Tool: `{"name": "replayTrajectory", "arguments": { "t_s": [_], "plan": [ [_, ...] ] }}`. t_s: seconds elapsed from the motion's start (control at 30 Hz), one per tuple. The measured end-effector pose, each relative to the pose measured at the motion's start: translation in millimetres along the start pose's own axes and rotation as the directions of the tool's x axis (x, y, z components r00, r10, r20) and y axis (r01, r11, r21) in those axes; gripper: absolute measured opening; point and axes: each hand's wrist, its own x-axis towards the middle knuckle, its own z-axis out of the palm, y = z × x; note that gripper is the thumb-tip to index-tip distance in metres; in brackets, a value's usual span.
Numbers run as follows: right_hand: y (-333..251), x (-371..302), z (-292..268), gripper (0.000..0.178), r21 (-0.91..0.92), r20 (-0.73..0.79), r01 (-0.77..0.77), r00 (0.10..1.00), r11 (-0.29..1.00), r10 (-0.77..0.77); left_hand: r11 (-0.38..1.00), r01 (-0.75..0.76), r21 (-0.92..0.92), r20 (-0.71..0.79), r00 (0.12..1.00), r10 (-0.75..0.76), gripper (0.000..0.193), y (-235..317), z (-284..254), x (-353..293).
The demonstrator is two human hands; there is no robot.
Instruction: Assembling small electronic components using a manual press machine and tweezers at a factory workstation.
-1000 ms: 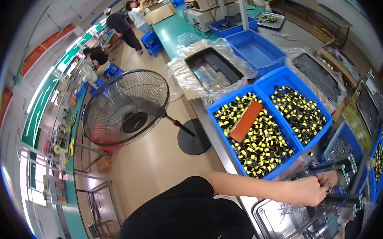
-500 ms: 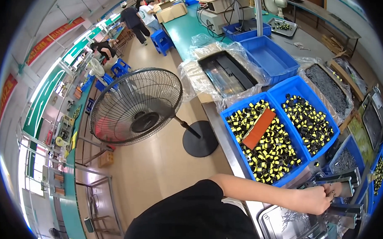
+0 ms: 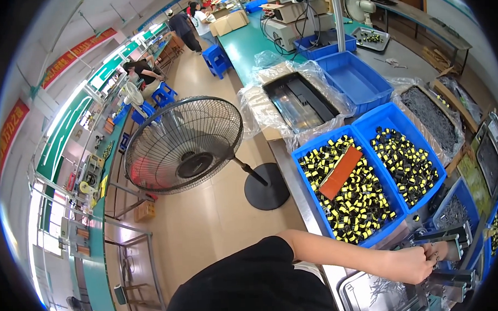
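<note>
My left hand (image 3: 409,265) reaches in from a black sleeve to the lower right. Its fingers are curled closed at a metal fixture (image 3: 448,283) with several clamp-like parts; whatever they pinch is hidden. Beyond its fingertips, among the metal parts, a small skin-coloured patch looks like fingers of my right hand (image 3: 442,249); the rest of it is hidden. Below my left forearm lies a metal tray (image 3: 349,286) with thin silvery pieces. Beyond the forearm stand two blue bins, the left bin (image 3: 312,193) and the right bin (image 3: 437,177), filled with small black-and-yellow components.
An orange-brown strip (image 3: 340,173) lies on the left bin's components. Behind are a black tray (image 3: 302,101) in plastic wrap and a blue bin (image 3: 356,80). A black pedestal fan (image 3: 191,152) stands in the aisle at left. A blue stool (image 3: 216,60) and people are farther back.
The whole view has shifted slightly, scenery moving right and down. My left hand stays closed at the fixture. In the background, people have changed posture a little.
</note>
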Motion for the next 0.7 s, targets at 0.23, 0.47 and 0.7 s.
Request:
{"name": "replayTrajectory", "arguments": {
  "t_s": [0.23,0.47,0.7],
  "plan": [
    [50.4,8.7,16.4,0.016,0.519,-0.426,0.225,0.904,0.825,0.021,1.0,0.002,0.011,0.006,1.0,-0.002,0.024,0.7,-9.7,2.2],
    [10.6,34.3,52.6,0.021,0.394,-0.881,0.913,0.343,-0.103,-0.326,0.998,-0.025,0.055,-0.001,1.0,0.025,0.024,-0.8,-0.9,-1.2],
    [55.4,7.0,19.8,0.017,0.266,-0.261,-0.059,0.956,0.962,0.131,0.998,-0.018,0.058,0.016,1.0,0.018,0.025,-1.3,-4.0,0.1]
  ]
}}
